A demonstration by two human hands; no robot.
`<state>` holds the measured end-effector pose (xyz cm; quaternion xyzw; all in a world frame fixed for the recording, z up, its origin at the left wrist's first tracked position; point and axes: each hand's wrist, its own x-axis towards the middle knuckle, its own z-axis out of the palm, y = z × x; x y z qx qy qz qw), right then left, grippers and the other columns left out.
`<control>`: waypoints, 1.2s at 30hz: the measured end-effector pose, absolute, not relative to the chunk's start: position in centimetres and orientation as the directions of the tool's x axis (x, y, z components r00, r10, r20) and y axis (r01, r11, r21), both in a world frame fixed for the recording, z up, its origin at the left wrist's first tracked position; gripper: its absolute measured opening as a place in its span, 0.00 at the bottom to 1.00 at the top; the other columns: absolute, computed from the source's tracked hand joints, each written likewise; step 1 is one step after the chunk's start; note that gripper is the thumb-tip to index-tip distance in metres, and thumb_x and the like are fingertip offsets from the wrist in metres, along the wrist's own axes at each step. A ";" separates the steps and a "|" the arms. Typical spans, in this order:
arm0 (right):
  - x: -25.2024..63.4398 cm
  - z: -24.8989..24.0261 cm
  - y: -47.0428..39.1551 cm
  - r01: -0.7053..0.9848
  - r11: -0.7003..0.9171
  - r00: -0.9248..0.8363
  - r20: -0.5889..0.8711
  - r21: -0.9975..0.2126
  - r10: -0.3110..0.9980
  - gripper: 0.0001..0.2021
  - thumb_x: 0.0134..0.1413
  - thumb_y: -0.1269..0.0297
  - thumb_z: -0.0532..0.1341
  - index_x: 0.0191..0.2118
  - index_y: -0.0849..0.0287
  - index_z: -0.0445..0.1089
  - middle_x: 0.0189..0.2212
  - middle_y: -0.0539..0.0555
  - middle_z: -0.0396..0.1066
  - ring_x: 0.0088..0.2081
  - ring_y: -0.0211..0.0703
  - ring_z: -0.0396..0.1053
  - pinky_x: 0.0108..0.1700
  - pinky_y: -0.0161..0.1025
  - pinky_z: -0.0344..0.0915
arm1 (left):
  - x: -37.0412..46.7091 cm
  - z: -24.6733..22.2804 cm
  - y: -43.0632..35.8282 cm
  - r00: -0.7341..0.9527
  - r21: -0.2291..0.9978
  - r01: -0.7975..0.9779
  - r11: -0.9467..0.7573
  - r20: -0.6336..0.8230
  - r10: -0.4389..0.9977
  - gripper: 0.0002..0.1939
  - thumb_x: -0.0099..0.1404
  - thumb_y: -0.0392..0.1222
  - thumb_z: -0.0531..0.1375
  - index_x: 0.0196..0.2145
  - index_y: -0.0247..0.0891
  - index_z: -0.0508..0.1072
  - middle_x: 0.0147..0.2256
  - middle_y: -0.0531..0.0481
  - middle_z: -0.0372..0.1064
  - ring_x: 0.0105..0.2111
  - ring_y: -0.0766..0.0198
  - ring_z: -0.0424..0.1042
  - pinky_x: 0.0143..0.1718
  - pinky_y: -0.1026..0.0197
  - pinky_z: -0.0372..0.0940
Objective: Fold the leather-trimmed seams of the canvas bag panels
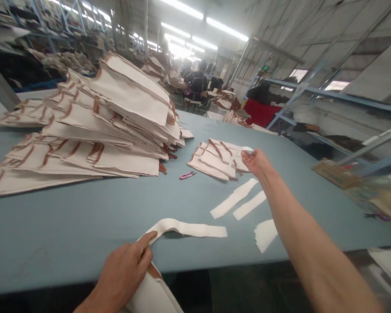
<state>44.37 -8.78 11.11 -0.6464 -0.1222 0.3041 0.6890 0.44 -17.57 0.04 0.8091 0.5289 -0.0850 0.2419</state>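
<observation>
My left hand is closed at the near table edge, pinching a cream fabric panel with brown trim that hangs below the tabletop. From its fingers a white fabric strip runs to the right, its far end flat on the table. My right hand reaches forward to a small pile of cream fabric pieces with brown edging. Its fingers are curled at the pile's right end around the tip of a white fabric piece, largely hidden by the hand.
A tall stack of cream panels covers the table's left side. Pink thread snips lie between stack and pile. Loose white strips and a fanned bundle of white pieces lie near my right forearm. A cardboard box stands right.
</observation>
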 end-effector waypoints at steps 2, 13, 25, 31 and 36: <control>43.6 11.3 -8.6 -0.249 -0.020 0.765 -0.209 -0.968 0.610 0.18 0.69 0.58 0.64 0.58 0.60 0.69 0.55 0.59 0.71 0.50 0.50 0.74 0.50 0.52 0.75 | 0.5 -0.1 -17.6 0.424 0.295 0.899 -0.324 -0.396 0.815 0.26 0.76 0.38 0.48 0.67 0.49 0.68 0.40 0.44 0.83 0.44 0.46 0.81 0.46 0.52 0.68; 32.7 14.8 -13.8 -0.118 -0.074 0.540 -0.126 -0.990 0.832 0.11 0.70 0.71 0.51 0.34 0.60 0.66 0.27 0.58 0.79 0.22 0.38 0.74 0.18 0.28 0.66 | -2.6 -1.1 -17.6 0.363 0.766 0.634 -0.102 -0.179 0.914 0.28 0.69 0.62 0.49 0.48 0.39 0.77 0.21 0.54 0.74 0.25 0.55 0.75 0.29 0.61 0.66; 17.7 16.4 -18.3 -0.180 0.013 0.222 -0.027 -0.984 0.975 0.11 0.60 0.64 0.56 0.35 0.63 0.75 0.31 0.58 0.81 0.26 0.40 0.78 0.20 0.28 0.70 | -1.0 0.4 -26.1 0.507 0.971 0.092 0.222 -0.238 0.829 0.27 0.63 0.62 0.63 0.47 0.37 0.79 0.19 0.59 0.58 0.21 0.66 0.58 0.26 0.65 0.55; 15.4 12.9 -24.5 -0.163 0.044 0.267 -0.001 -0.986 0.964 0.15 0.56 0.51 0.67 0.34 0.60 0.74 0.29 0.54 0.78 0.27 0.41 0.75 0.24 0.32 0.71 | 0.0 1.0 -24.3 0.569 0.898 -0.271 0.346 -0.141 0.810 0.46 0.54 0.68 0.69 0.62 0.37 0.72 0.26 0.54 0.67 0.27 0.64 0.63 0.32 0.64 0.64; 15.7 7.9 -31.3 0.021 -0.117 0.386 -0.100 -0.993 0.917 0.22 0.62 0.42 0.63 0.31 0.58 0.73 0.24 0.53 0.73 0.27 0.45 0.69 0.29 0.38 0.70 | -0.8 0.8 -24.9 0.452 0.872 -0.345 0.347 -0.170 0.876 0.45 0.53 0.76 0.65 0.52 0.33 0.79 0.36 0.42 0.78 0.31 0.57 0.73 0.35 0.59 0.71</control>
